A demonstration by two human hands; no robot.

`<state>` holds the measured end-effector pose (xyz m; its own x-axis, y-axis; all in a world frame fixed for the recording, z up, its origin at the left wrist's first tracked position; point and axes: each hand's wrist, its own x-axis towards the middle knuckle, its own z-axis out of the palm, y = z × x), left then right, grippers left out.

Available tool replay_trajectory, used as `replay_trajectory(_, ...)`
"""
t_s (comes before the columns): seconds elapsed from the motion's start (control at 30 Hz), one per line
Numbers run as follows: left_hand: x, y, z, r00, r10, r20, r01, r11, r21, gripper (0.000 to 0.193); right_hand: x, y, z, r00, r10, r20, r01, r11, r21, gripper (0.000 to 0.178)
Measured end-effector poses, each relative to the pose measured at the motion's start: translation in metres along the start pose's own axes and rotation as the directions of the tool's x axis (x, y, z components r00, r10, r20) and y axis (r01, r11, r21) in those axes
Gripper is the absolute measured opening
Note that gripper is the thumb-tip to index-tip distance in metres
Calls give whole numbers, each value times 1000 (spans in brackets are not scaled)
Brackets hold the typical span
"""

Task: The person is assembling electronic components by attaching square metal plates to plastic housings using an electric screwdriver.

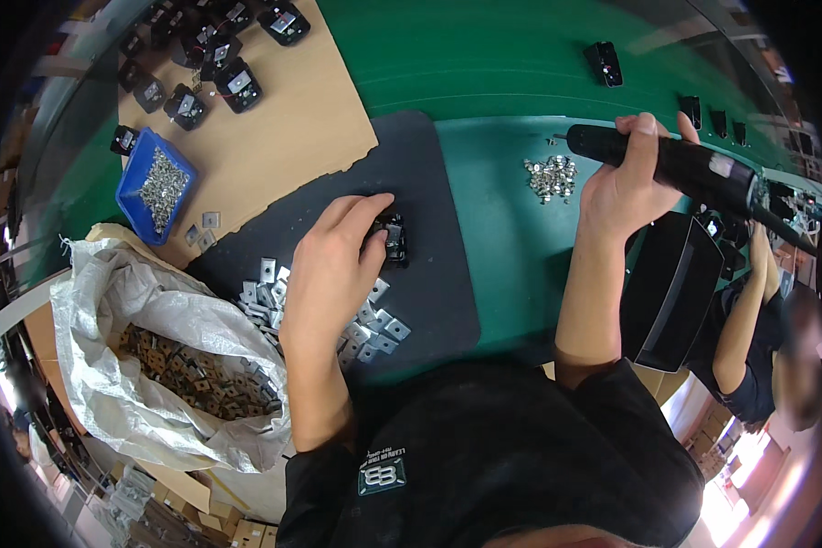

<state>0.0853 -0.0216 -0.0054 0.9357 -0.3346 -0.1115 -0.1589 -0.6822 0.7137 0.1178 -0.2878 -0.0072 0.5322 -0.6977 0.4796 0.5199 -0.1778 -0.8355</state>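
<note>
My left hand [329, 260] rests on the dark mat [443, 274], its fingers closed around a small black part [395, 240]. The fingers cover part of that piece. Raised over the right side of the bench, my right hand [619, 187] grips a black electric screwdriver [690, 164]. Its thin bit points left, just above a small pile of silver screws [550, 178]. Loose square metal plates [374, 329], each with a hole, lie beside and beneath my left wrist.
At left, a white woven sack [91, 320] holds many metal pieces. A blue bin [126, 196] of small hardware and several black assemblies [237, 85] stand on cardboard [310, 91]. More black parts [605, 64] sit on the green belt [484, 55]. A co-worker [749, 347] is at right.
</note>
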Motion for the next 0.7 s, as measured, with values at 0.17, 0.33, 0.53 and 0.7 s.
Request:
replay_trajectory(0.17,-6,-2,-4,998,-57,40,59,996,-60,38,-4,8,3,1000,-3,14,4,996,-94,42)
replay_trajectory(0.33,-9,-1,-3,966,153,-210,-123,981,151,41,-8,-8,10,1000,-6,26,7,999,-38,43)
replay_trajectory(0.53,4,11,13,873,341,-349,-331,939,88,29,-18,-49,4,990,36,133,-78,942,326,48)
replay_trajectory(0.7,20,36,37,842,429,-326,-436,898,57,25,-24,-76,-12,940,43,339,-190,890,415,47)
